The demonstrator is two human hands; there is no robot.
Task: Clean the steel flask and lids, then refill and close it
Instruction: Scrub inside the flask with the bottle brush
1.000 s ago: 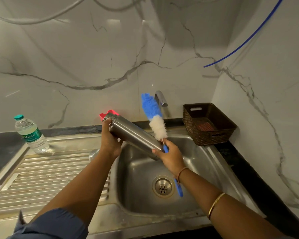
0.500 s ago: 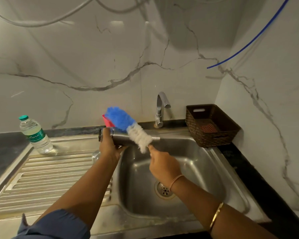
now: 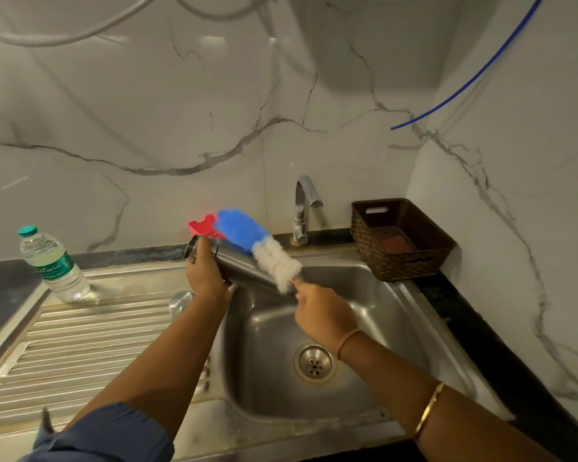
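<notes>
My left hand grips the steel flask near its open mouth, holding it almost level over the left rim of the sink. My right hand holds the handle of a bottle brush with a blue tip and white bristles. The brush lies along the outside of the flask, head pointing up and left. A round steel lid rests on the drainboard just below my left wrist. A red plastic piece shows behind the flask mouth.
A plastic water bottle with a green cap stands on the drainboard at the left. The tap rises behind the sink, and a brown woven basket sits at the right. The drain is in the basin's middle.
The brush swung from upright beside the flask down to lie along it, its head now towards the flask mouth. The flask has levelled out and my right hand has let go of its base.
</notes>
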